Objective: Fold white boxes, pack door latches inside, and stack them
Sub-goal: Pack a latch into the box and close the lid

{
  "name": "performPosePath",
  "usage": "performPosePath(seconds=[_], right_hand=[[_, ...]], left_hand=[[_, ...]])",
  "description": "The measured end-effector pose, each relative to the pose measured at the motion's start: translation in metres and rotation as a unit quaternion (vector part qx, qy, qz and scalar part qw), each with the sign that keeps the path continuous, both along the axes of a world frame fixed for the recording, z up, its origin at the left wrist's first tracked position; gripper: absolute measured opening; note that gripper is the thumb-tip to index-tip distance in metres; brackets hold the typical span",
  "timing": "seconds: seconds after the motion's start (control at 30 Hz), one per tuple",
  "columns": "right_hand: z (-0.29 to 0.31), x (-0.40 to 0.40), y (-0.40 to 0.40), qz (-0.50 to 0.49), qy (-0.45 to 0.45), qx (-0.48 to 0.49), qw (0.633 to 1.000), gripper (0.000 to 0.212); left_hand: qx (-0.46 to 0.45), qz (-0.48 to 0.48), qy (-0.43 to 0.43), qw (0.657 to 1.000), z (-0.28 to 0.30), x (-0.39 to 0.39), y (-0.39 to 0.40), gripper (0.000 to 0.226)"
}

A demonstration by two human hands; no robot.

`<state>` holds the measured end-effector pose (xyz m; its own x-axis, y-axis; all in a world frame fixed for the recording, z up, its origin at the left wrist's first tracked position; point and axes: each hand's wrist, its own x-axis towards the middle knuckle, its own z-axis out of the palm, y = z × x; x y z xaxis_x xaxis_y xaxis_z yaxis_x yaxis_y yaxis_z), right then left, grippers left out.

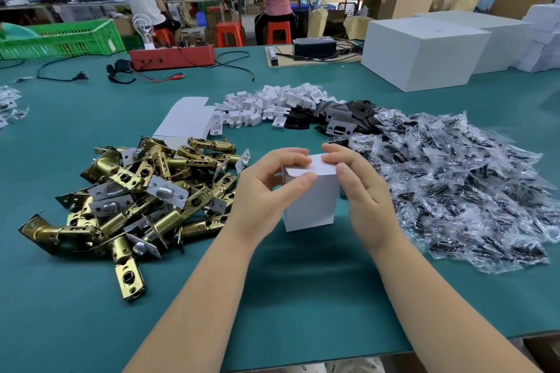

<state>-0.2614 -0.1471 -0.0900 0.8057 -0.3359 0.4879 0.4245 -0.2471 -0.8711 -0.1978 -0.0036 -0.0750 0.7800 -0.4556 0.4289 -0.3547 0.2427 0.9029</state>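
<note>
At the centre of the frame, one small white box [310, 194] stands upright on the green table [303, 297], held between two hands. The left hand [262, 191] pinches its top corner, thumb on the near face and curled fingers over the lid flap. The right hand [360, 188] grips the other side, curled fingers pressing the same flap down; whether anything lies inside I cannot tell. At centre left sits one heap of brass door latches [142, 194], too tangled to count. Behind it lies one stack of flat box blanks [185, 121]. At the right sprawls a pile of clear bagged parts [454, 188]. Two large white cartons [424, 51] stand at upper right.
</note>
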Motion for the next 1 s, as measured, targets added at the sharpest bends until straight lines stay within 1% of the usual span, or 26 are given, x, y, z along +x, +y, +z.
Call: performPosePath(seconds=[0.03, 0.1, 0.2, 0.3, 0.43, 0.63, 0.83, 1.0], right_hand=[[0.0, 0.001, 0.001, -0.01, 0.005, -0.01, 1.0, 0.014], [-0.001, 0.003, 0.002, -0.031, 0.005, -0.044, 0.999, 0.016], [-0.002, 0.004, 0.002, -0.049, -0.013, -0.058, 0.997, 0.016], [0.002, 0.007, 0.0, -0.074, -0.039, -0.096, 0.992, 0.016], [0.006, 0.014, -0.001, -0.073, -0.079, -0.122, 0.987, 0.02], [0.007, 0.017, 0.001, -0.077, -0.059, -0.091, 0.991, 0.019], [0.007, 0.015, 0.006, -0.092, -0.053, -0.092, 0.99, 0.02], [0.003, 0.013, 0.004, -0.084, -0.069, -0.114, 0.987, 0.018]], left_hand=[[0.011, 0.01, -0.002, 1.0, -0.001, 0.001, -0.001, 0.024], [0.026, 0.026, -0.004, 0.999, -0.003, 0.002, -0.001, 0.03], [0.035, 0.05, -0.024, 0.998, -0.004, 0.0, -0.003, 0.026], [0.029, 0.063, -0.047, 0.996, -0.004, -0.002, -0.003, 0.019], [0.01, 0.042, -0.021, 0.999, -0.002, 0.001, 0.0, 0.023], [0.007, 0.075, -0.045, 0.996, -0.002, 0.001, -0.005, 0.022], [0.002, 0.102, -0.071, 0.992, -0.005, 0.0, -0.006, 0.023], [0.0, 0.079, -0.068, 0.995, -0.003, 0.001, -0.003, 0.025]])
